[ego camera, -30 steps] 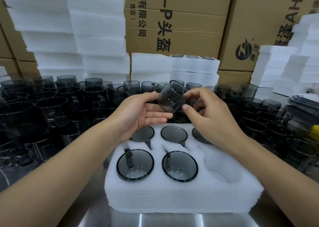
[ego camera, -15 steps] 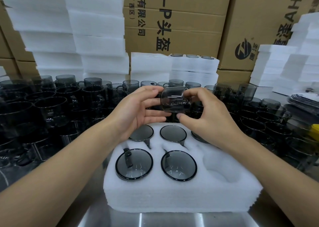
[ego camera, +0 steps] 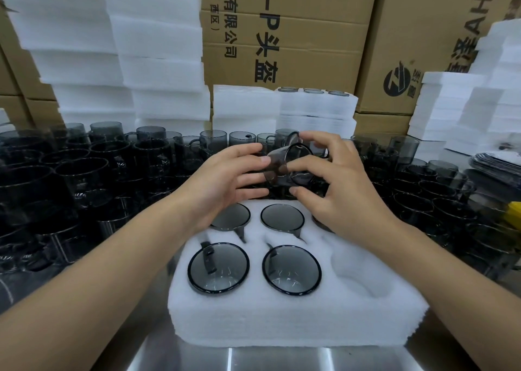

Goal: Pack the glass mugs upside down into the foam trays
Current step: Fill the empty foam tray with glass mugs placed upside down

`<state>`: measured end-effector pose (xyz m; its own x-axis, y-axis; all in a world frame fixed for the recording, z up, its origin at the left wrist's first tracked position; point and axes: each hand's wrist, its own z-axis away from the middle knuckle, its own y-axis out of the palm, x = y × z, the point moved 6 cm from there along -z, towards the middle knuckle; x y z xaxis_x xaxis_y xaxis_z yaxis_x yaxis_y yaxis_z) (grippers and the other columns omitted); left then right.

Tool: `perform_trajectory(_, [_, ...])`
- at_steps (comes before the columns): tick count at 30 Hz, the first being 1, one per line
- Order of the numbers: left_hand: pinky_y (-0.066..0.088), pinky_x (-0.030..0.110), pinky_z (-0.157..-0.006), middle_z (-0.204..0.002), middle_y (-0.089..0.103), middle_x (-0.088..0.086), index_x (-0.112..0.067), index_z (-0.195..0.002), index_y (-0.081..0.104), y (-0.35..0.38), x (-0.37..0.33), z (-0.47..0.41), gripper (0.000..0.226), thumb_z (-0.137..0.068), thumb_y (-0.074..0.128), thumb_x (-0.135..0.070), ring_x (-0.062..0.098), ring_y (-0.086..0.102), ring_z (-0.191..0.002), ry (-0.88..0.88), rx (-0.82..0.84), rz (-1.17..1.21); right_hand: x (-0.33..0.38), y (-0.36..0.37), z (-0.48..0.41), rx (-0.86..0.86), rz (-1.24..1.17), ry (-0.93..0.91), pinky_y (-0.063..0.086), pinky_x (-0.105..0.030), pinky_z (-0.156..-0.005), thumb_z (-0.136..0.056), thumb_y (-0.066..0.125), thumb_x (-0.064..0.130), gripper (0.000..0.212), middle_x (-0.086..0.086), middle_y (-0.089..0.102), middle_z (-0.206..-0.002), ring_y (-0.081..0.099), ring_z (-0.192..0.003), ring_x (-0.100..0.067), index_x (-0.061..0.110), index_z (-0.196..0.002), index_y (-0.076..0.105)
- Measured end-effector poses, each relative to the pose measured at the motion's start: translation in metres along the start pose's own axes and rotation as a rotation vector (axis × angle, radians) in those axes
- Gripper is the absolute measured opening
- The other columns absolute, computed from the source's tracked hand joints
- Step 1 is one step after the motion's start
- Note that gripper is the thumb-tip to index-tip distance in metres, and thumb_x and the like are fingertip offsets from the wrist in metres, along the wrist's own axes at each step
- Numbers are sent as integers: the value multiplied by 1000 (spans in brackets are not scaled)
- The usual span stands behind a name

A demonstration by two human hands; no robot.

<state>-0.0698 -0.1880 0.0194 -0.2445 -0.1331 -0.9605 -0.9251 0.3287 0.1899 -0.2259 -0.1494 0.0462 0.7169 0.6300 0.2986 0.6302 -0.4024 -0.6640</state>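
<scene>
Mug [ego camera: 284,170] sits clamped between both hands, left hand [ego camera: 225,182] and right hand [ego camera: 335,190], tilted mid-turn. Next it likely needs flipping mouth-down into the empty pocket [ego camera: 358,275] below the right hand.

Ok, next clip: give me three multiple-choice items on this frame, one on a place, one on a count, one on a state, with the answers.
1. Where is the empty pocket in the foam tray?
A. near row, right end
B. far row, left end
C. near row, middle

2. How many mugs sit in the tray's near row?
A. none
B. two
C. three

3. What is the state of the held mug?
A. resting in a pocket
B. lying on the steel table
C. lifted above the tray between both hands

Answers:
1. A: the bare hollow lies right of the near middle mug.
2. B: only the near left mug and the near middle mug fill that row.
3. C: the left hand and right hand grip it in the air, over the far row.
</scene>
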Motion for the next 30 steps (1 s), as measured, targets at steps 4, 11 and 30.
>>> perform_trajectory(4, [57,27,-72,-112,71,3,-18,-123,55,-1,2,0,61,-66,79,-18,21,68,-103,6,-17,-33,0,0,0,-5,13,-30,30,-51,-105,-77,74,6,25,-4,46,-137,36,-127,-27,21,-97,74])
perform_trajectory(11, [57,25,-71,-98,74,0,-22,-109,60,-1,4,-3,56,-58,82,-22,17,71,-95,45,-23,-67,7,0,0,-13,83,-152,30,-52,-104,-77,72,3,23,-7,50,-136,40,-125,-35,23,-86,78])
perform_trajectory(30, [55,30,-87,-109,71,3,-19,-109,67,3,1,1,46,-66,78,-9,18,66,-108,60,78,-234,15,8,4,181,85,-295,34,-38,-104,-75,65,3,64,5,48,-136,44,-124,-17,23,-133,47])
